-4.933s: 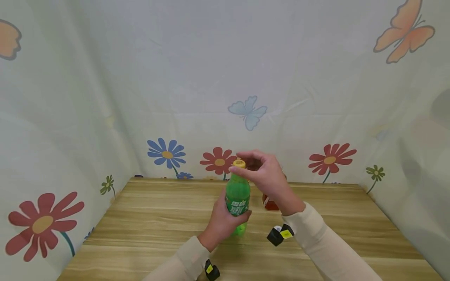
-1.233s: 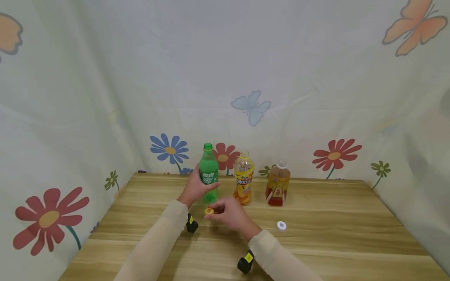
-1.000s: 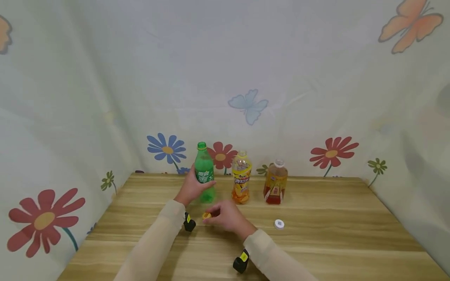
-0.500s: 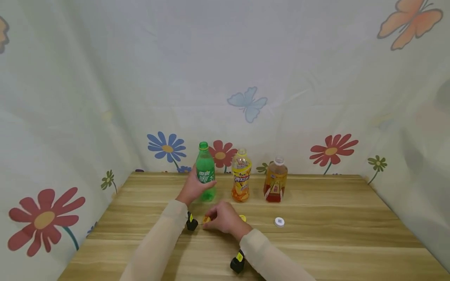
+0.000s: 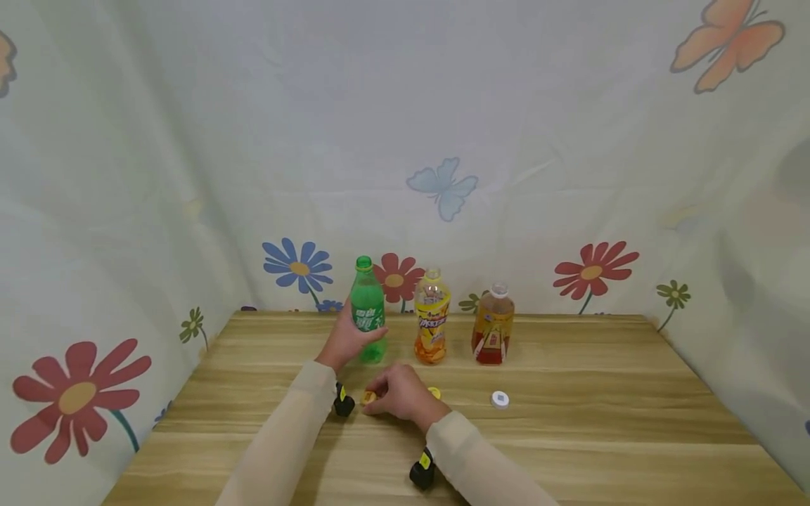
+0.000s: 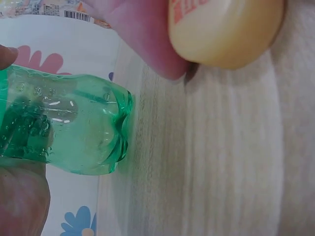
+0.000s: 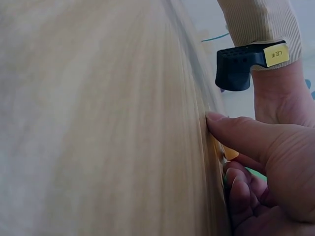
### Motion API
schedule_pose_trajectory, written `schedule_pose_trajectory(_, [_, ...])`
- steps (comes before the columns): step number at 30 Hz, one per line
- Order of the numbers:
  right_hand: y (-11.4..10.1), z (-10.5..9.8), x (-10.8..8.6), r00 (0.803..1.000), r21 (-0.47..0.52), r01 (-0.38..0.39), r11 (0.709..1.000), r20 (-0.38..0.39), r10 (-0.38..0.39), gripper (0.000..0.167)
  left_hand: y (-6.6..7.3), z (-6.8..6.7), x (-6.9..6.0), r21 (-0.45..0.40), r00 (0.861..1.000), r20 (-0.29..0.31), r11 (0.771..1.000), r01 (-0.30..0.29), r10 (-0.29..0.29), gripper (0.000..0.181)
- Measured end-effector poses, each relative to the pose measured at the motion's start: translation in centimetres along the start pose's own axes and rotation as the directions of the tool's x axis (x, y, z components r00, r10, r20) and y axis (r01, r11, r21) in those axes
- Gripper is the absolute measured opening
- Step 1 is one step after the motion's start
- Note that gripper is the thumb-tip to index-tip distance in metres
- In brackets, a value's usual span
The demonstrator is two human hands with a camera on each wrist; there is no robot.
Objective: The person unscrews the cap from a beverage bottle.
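Note:
My left hand (image 5: 346,339) grips the green soda bottle (image 5: 367,299) round its middle. The bottle stands upright and uncapped on the table, its ridged base (image 6: 106,125) filling the left of the left wrist view. In front of it, my right hand (image 5: 405,393) pinches a yellow-orange bottle cap (image 5: 368,398) between thumb and fingers, down at the tabletop. Large and close in the left wrist view, the cap (image 6: 226,32) shows red print. In the right wrist view the thumb touches the wood and the fingers partly hide the cap.
An uncapped orange-drink bottle (image 5: 432,320) and an uncapped amber-drink bottle (image 5: 493,327) stand to the right of the green one. A yellow cap (image 5: 434,393), partly behind my right hand, and a white cap (image 5: 500,399) lie before them on the wooden table (image 5: 601,393).
Earlier the right hand was at the capped neck of the green bottle, held mid-table. The bottle now stands further left, uncapped; the right hand has lowered the cap toward the table's front.

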State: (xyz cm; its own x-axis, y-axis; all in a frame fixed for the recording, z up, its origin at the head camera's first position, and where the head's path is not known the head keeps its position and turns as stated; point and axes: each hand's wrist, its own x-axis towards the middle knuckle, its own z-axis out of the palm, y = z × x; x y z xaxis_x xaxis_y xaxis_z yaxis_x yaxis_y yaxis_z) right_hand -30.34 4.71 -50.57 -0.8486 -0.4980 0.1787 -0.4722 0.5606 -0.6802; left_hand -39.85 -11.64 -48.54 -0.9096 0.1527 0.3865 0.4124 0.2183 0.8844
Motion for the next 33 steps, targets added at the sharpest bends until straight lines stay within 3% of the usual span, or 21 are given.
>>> schedule_pose_trajectory(15, [-0.06, 0.18, -0.21, 0.999, 0.035, -0.051, 0.998, -0.009, 0.052, 0.034, -0.29, 0.21, -0.15, 0.023, 0.996, -0.016, 0.996, 0.089, -0.088, 0.081])
schedule_pose_trajectory(22, [0.2, 0.37, -0.1, 0.998, 0.018, -0.058, 0.998, -0.023, 0.059, 0.035, -0.44, 0.19, -0.17, 0.025, 0.997, -0.013, 0.997, 0.078, -0.078, 0.085])
schedule_pose_trajectory(29, [0.15, 0.39, -0.08, 0.999, 0.016, -0.045, 0.999, -0.03, 0.046, 0.033, -0.5, 0.2, -0.36, 0.025, 0.994, -0.027, 0.994, 0.105, -0.104, 0.091])
schedule_pose_trajectory(33, [0.2, 0.33, -0.08, 0.998, -0.001, -0.042, 0.999, -0.04, 0.042, 0.037, -0.46, 0.31, -0.54, 0.034, 0.996, -0.022, 0.996, 0.087, -0.086, 0.098])
